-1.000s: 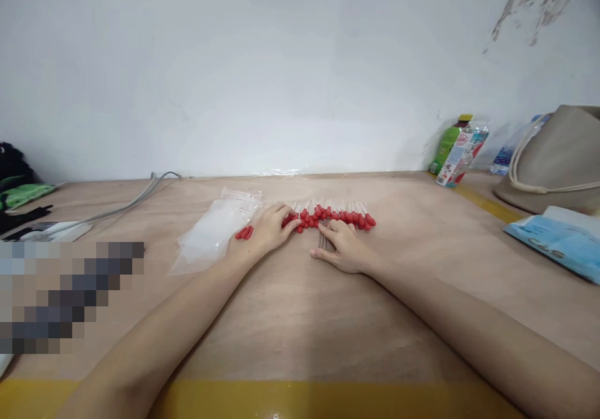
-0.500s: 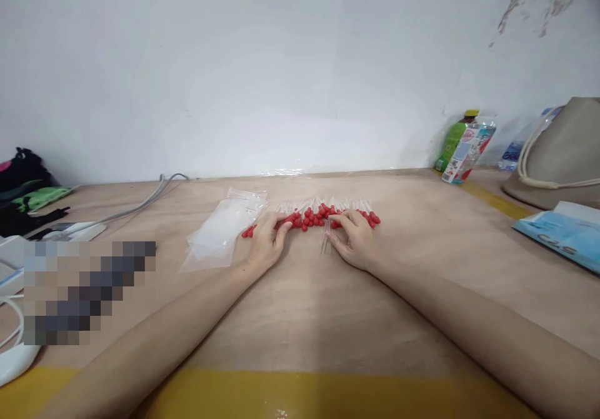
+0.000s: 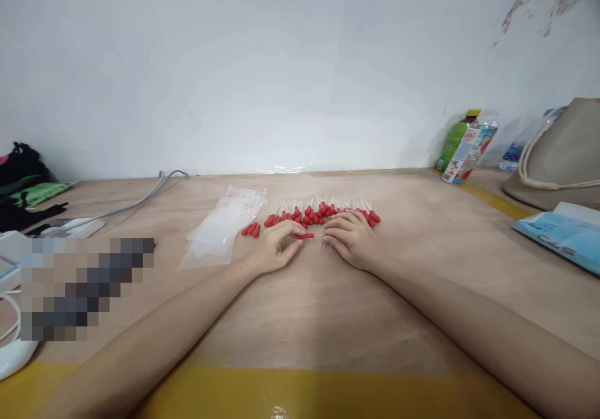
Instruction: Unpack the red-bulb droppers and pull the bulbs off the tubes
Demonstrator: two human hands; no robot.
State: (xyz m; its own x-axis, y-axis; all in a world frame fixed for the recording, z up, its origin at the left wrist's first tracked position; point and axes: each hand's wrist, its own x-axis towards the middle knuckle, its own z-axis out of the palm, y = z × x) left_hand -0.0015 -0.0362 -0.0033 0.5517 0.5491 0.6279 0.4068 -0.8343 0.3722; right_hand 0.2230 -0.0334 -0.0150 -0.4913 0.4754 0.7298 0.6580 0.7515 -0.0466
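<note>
Holds one dropper [image 3: 309, 236] crosswise between both hands, low over the wooden table [image 3: 300, 319] (touching it or not, cannot tell). Pinches the red bulb with the left hand [image 3: 274, 249], fingers curled nearly closed. Grips the clear tube end with the right hand [image 3: 350, 239], fingertips bent in tight. Works just in front of the row of red-bulbed droppers [image 3: 328, 211], with loose red bulbs [image 3: 252, 229] and a stack of clear bags [image 3: 220, 231] just to the left. Sits well apart from the bottles [image 3: 464, 147] by the wall.
</note>
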